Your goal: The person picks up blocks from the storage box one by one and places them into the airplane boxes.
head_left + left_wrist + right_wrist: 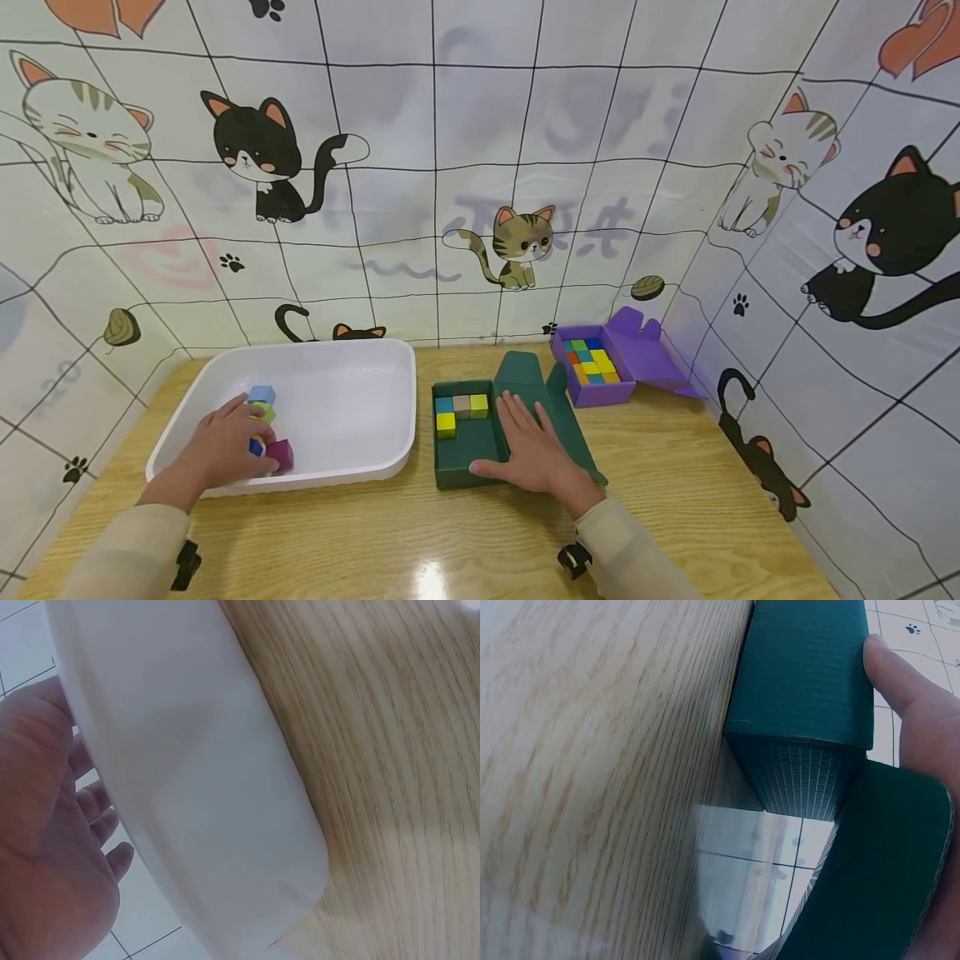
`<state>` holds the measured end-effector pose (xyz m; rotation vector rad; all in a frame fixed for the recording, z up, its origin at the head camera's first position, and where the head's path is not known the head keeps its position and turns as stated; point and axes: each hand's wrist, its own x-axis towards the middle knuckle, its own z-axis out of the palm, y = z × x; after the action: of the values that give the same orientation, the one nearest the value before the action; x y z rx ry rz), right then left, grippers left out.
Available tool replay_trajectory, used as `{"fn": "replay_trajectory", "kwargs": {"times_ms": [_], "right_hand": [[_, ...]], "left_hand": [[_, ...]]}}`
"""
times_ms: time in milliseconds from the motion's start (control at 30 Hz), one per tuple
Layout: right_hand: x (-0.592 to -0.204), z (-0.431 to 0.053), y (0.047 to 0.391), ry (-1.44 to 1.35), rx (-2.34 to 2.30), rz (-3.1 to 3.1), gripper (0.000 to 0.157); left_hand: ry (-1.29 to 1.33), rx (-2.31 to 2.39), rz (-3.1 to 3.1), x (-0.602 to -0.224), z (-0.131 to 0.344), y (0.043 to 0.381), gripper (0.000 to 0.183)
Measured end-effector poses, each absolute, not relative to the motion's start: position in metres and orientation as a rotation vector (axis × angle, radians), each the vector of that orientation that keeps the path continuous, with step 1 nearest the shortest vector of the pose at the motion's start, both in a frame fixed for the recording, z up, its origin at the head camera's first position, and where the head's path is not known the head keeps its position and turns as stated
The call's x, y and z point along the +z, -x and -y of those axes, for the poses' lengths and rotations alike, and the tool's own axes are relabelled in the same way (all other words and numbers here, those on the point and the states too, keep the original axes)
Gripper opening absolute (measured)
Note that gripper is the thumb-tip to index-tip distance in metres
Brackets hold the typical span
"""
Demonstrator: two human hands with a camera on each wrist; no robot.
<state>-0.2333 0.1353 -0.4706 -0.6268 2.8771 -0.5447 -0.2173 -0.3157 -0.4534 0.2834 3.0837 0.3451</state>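
My left hand (231,446) reaches into a white tray (352,417) at the left, its fingers loosely bent over several small coloured blocks. A light blue block (262,394) and a green block (264,411) lie by the fingertips; a magenta block (281,456) is beside the thumb, and a dark blue block (257,447) is partly hidden under the hand. In the left wrist view the tray wall hides the fingertips. My right hand (536,450) rests with straight fingers on the open lid (573,425) of a green box (468,477), thumb at the box's near edge.
Inside the green box, several cubes, such as a yellow cube (446,426), sit along the far and left sides. A purple box (604,394) with its lid folded open stands behind to the right, holding several coloured blocks. Cat-printed sheeting (397,192) encloses the wooden table (360,542).
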Motion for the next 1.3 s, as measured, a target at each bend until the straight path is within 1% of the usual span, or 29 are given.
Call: {"fn": "replay_trajectory", "kwargs": {"times_ms": [367,667,967,1300], "right_hand": [[-0.472,-0.136,0.235,0.636,-0.522,-2.876,0.108],[-0.472,-0.135,0.233,0.646,-0.537,-2.870,0.108],[-0.471,-0.135,0.232,0.652,-0.538,-2.875,0.107],[-0.474,-0.137,0.234,0.640,-0.504,-2.878,0.108]], "left_hand": [[-0.333,0.361,-3.128,-0.447,0.303,0.222,0.021],[-0.425,0.404,-3.178,-0.437,0.280,0.225,0.017],[-0.474,0.465,-3.174,-0.422,0.244,0.238,0.017],[-0.624,0.491,-3.165,-0.409,0.190,0.257,0.022]]}}
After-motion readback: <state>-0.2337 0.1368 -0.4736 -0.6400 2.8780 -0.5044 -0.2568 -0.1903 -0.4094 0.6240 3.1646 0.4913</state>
